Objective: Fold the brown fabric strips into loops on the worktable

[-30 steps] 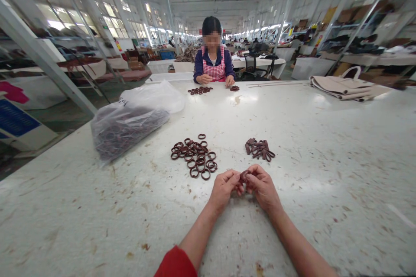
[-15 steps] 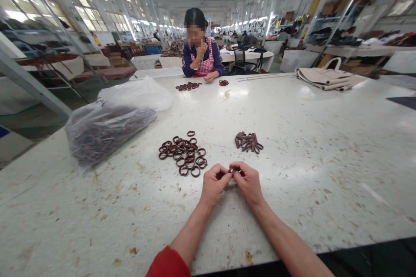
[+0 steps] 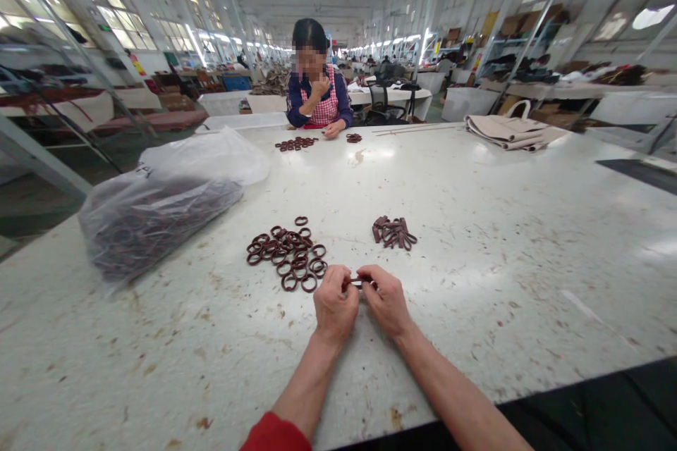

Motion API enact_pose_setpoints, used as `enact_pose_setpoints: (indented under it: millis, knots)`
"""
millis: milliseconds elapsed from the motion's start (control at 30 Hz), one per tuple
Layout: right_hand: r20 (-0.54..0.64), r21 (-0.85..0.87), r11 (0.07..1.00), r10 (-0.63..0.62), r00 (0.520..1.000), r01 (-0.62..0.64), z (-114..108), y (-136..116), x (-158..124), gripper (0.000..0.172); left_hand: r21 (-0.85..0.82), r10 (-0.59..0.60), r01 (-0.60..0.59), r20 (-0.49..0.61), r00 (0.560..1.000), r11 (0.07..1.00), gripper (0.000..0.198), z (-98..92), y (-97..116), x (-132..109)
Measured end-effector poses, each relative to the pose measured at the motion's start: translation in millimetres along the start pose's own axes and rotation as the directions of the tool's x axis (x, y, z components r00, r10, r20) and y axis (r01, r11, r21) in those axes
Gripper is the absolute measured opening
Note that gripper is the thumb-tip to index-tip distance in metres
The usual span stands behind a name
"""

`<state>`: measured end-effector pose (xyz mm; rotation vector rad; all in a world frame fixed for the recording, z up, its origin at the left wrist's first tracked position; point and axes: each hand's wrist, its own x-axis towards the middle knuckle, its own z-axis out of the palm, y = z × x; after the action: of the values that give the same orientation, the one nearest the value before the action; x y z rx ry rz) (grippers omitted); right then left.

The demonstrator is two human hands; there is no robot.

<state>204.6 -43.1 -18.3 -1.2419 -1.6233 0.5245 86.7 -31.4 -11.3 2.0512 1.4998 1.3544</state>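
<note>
White, stained tabletop (image 3: 476, 239) carries a spread of dark red rings (image 3: 288, 254) on the left and a small heap of flattened rings (image 3: 394, 232) just beyond the hands. Left hand (image 3: 334, 306) and right hand (image 3: 388, 303) meet fingertip to fingertip, pinching one ring (image 3: 358, 283) between them, low over the surface

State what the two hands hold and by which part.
Both hands, left hand and right hand, pinch one small dark brown ring between their fingertips, one at each end, just above the table.
</note>
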Motion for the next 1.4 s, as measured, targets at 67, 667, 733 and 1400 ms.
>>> enact_pose_setpoints:
  millis: [67,667,733,1400]
  knots:
    - [0.089,0.025,1.0,-0.018,0.996,0.016,-5.2,6.9,2.6,0.025,0.049,-0.044,0.045,-0.027,0.999,0.998,0.017,-6.5,-10.5,3.6]
    - [-0.309,-0.631,0.71,0.14,0.941,-0.313,-44.8,78.9,31.0,0.029,-0.084,0.045,-0.039,0.064,0.997,0.996,0.015,-21.1,-10.5,10.7]
    - [-0.301,-0.621,0.728,0.123,0.946,-0.292,-44.8,78.4,30.7,0.026,-0.123,0.043,-0.028,0.122,0.992,0.992,0.014,-19.8,-10.1,9.7]
    - [0.397,0.655,0.544,0.343,0.851,-0.525,-7.1,17.6,7.6,0.026,-0.692,-0.358,0.697,0.612,0.705,0.189,0.021,-0.8,-4.6,7.1]
